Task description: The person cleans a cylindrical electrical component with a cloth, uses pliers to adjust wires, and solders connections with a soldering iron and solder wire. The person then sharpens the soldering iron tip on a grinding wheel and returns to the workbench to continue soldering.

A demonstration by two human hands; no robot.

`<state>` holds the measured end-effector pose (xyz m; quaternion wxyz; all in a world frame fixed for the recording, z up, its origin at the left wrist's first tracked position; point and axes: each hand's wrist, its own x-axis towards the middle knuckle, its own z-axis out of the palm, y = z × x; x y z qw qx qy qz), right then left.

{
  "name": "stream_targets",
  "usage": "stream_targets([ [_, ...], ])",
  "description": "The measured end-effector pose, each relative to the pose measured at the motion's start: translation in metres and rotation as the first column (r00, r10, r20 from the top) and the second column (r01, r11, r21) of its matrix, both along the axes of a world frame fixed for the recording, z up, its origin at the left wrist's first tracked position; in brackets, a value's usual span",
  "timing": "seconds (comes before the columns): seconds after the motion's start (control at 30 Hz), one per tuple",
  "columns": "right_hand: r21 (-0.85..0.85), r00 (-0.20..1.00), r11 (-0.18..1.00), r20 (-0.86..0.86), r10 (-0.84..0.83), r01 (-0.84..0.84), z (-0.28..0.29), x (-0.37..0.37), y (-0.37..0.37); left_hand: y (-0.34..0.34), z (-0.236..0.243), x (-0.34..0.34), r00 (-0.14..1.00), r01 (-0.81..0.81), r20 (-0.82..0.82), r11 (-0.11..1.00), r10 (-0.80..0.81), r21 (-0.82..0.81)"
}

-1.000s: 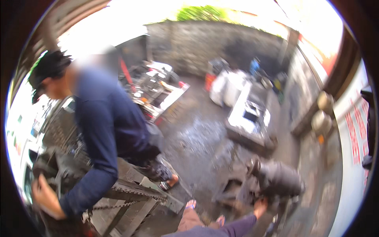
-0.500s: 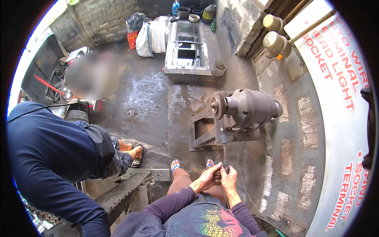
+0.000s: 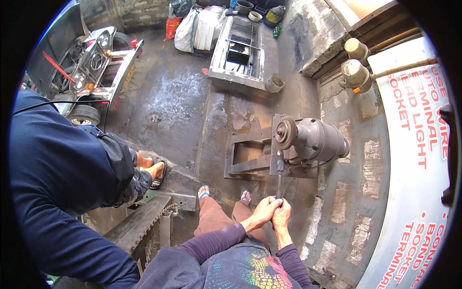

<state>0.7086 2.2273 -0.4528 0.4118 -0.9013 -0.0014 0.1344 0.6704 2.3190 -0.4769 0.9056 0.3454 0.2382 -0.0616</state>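
Both my hands are together in front of my lap. A long thin metal rod (image 3: 280, 180) with a thicker dark far end extends forward from them toward the bench grinder (image 3: 317, 139). My left hand (image 3: 262, 213) is closed, its fingers meeting my right hand at the rod's near end. Wrapped round that end, my right hand (image 3: 281, 217) is closed too. Fingers hide the part they hold. The rod's far end is just below the grinder's round wheel (image 3: 287, 132); I cannot tell whether it touches anything. The grinder sits on a rusty metal stand (image 3: 250, 168).
On my left, another person in a dark blue top (image 3: 67, 173) leans over beside a wooden beam (image 3: 139, 224) and a chain. A vehicle (image 3: 96, 67) stands beyond. Farther ahead are a grated metal-framed block (image 3: 216, 74), white sacks (image 3: 206, 31) and a can (image 3: 274, 83). A sign (image 3: 418, 192) edges the right.
The view has shifted, showing more of the vehicle. My hands are still together round the rod, and its far end now appears nearer the wheel's underside. The other person stays bent over.
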Motion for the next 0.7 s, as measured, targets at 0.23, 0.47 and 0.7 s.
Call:
stream_targets([
  [0.23,-0.036,0.999,0.999,-0.043,0.018,-0.019,0.000,0.005,-0.006,-0.003,0.004,0.004,1.000,0.014,-0.020,0.999,-0.014,0.032],
  [0.47,0.009,0.993,1.000,-0.118,0.012,-0.011,0.014,0.027,0.012,0.004,0.001,0.018,0.999,-0.009,-0.044,1.000,0.010,0.014],
  [0.7,0.095,0.981,0.995,-0.184,0.058,-0.040,0.039,0.050,0.028,0.014,0.014,0.037,0.998,-0.064,0.014,0.995,0.063,0.074],
])
